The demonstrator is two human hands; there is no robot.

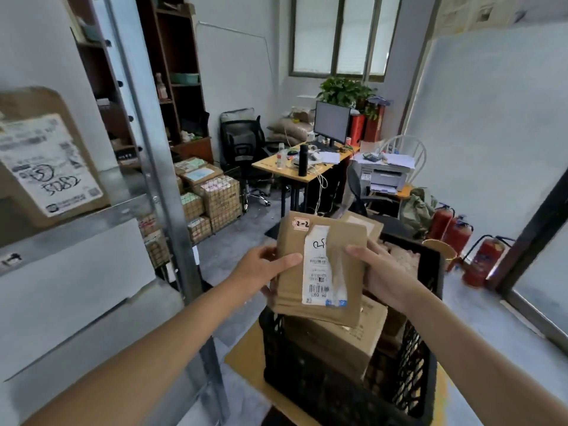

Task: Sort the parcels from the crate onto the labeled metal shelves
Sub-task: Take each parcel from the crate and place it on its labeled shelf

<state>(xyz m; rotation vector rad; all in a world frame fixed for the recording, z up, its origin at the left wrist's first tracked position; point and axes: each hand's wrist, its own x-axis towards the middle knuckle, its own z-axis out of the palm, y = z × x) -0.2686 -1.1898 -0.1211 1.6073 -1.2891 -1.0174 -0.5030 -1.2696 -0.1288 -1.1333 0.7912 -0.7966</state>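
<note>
**Metal shelves** [101, 215]: grey steel decks and upright post, left of both hands. One large brown shelved parcel [46, 161] lies on the deck above hand level, label facing out.

**Crate** [322, 392]: black, lattice-walled, directly below the hands. Brown boxes [335, 339] lie inside, so sorting is judged unfinished.

**Held parcel** [319, 262]: flat brown carton, lifted clear above the crate and held between the hands. Its face is turned toward the wearer, presumably for reading before a shelf is chosen. Another brown carton shows behind it; whether it is held too cannot be told.

**Left hand** [264, 269]: grips the left edge, thumb across the face.

**Right hand** [379, 272]: grips the right edge, thumb on the face.

**Shipping label** [319, 275]: white, between the thumbs.

**Sticker** [300, 223]: handwritten "2-2", above the left hand; likely the shelf code.
</note>
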